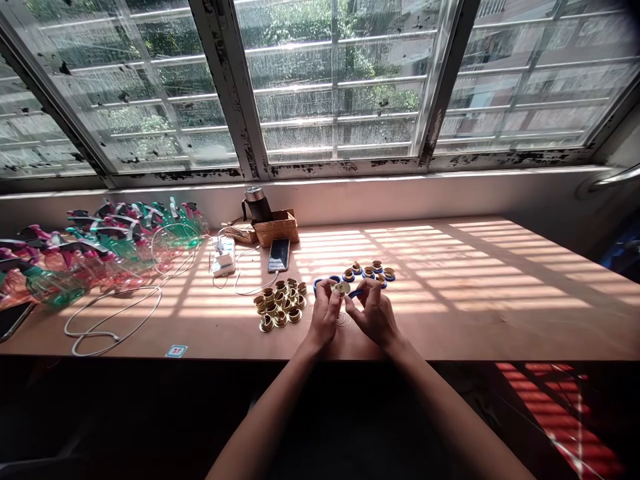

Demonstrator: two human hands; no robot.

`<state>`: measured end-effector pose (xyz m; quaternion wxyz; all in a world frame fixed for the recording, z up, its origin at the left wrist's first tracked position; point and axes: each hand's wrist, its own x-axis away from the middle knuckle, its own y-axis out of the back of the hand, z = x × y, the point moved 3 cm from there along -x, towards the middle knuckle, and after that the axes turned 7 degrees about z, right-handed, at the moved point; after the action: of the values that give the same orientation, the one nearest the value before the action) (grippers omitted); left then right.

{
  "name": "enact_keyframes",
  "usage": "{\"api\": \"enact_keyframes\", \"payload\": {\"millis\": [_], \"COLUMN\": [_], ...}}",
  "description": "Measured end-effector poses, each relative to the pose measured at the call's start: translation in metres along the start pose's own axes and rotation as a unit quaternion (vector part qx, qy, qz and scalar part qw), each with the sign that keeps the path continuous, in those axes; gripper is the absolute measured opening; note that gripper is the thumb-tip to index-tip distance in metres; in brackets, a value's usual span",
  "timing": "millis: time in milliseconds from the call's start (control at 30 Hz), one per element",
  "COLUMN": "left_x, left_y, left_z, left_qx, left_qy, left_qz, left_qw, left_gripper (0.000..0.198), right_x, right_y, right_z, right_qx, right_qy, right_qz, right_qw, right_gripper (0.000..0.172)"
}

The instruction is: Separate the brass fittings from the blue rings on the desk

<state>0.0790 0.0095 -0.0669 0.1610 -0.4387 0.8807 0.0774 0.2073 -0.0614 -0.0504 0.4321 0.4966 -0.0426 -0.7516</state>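
My left hand [326, 315] is closed on a small gold-coloured metal fitting [340, 289], held up over the table. In my right hand [375, 313], thumb and fingers pinch a blue ring [355, 293] close beside that fitting. Blue rings [334, 279] lie just behind my left hand. Thin pale rings [343, 319] rest on the table between my wrists. Left of my hands stands a cluster of gold-coloured fittings [281, 305]. Beyond my right hand sit several gold fittings with blue rings [369, 271] around their bases.
Spray bottles [115, 247] lie piled at the left. A white cable [117, 337] loops before them. Near the back are a power strip [223, 259], a phone [279, 255], and a cardboard box [276, 230] with a black flask [258, 205]. A numbered card [177, 351] lies by the table's front edge.
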Motion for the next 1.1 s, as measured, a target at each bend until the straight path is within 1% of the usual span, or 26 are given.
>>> {"api": "enact_keyframes", "payload": {"millis": [67,133,233,300,367,467,533,600,667,767,900,1000,1100], "left_x": [0.000,0.000,-0.001,-0.004,-0.007,-0.012,-0.013,-0.013,-0.013,-0.012,-0.012,-0.011,-0.009], "left_y": [0.005,0.012,0.027,0.038,0.050,0.070,0.085,0.100,0.114,0.131,0.147,0.154,0.157], "left_z": [-0.002,-0.007,-0.022,-0.033,-0.044,-0.057,-0.063,-0.069,-0.076,-0.086,-0.093,-0.094,-0.096], "left_qx": [-0.015,-0.049,-0.081,-0.065,-0.030,0.015,0.036,0.058,0.073,0.086,0.119,0.149,0.166], "left_qy": [-0.023,-0.034,-0.047,-0.060,-0.069,-0.078,-0.080,-0.088,-0.112,-0.146,-0.151,-0.143,-0.127], "left_qz": [-0.059,-0.118,-0.200,-0.245,-0.280,-0.318,-0.360,-0.402,-0.437,-0.462,-0.466,-0.470,-0.477], "left_qw": [0.998,0.991,0.975,0.965,0.957,0.945,0.929,0.909,0.889,0.871,0.863,0.858,0.854], "left_gripper": [0.040,0.041,0.039,0.038,0.037,0.037,0.040,0.047,0.054,0.054,0.049,0.048,0.043], "right_x": [-0.002,-0.004,-0.010,-0.017,-0.027,-0.047,-0.060,-0.070,-0.075,-0.074,-0.066,-0.062,-0.062], "right_y": [0.002,0.005,0.009,0.009,0.006,-0.008,-0.020,-0.034,-0.046,-0.061,-0.073,-0.077,-0.077], "right_z": [-0.001,0.000,0.005,0.008,0.013,0.020,0.022,0.024,0.023,0.018,0.007,0.002,0.001], "right_qx": [-0.055,-0.060,-0.028,0.003,0.046,0.119,0.166,0.205,0.241,0.268,0.285,0.272,0.253], "right_qy": [-0.033,-0.050,-0.059,-0.054,-0.034,0.019,0.033,0.043,0.049,0.060,0.064,0.061,0.048], "right_qz": [-0.002,0.005,0.027,0.040,0.054,0.095,0.132,0.165,0.193,0.224,0.235,0.234,0.243], "right_qw": [0.998,0.997,0.998,0.998,0.997,0.988,0.977,0.964,0.950,0.935,0.927,0.931,0.935], "right_gripper": [0.034,0.029,0.022,0.021,0.021,0.020,0.021,0.022,0.026,0.026,0.027,0.025,0.026]}}
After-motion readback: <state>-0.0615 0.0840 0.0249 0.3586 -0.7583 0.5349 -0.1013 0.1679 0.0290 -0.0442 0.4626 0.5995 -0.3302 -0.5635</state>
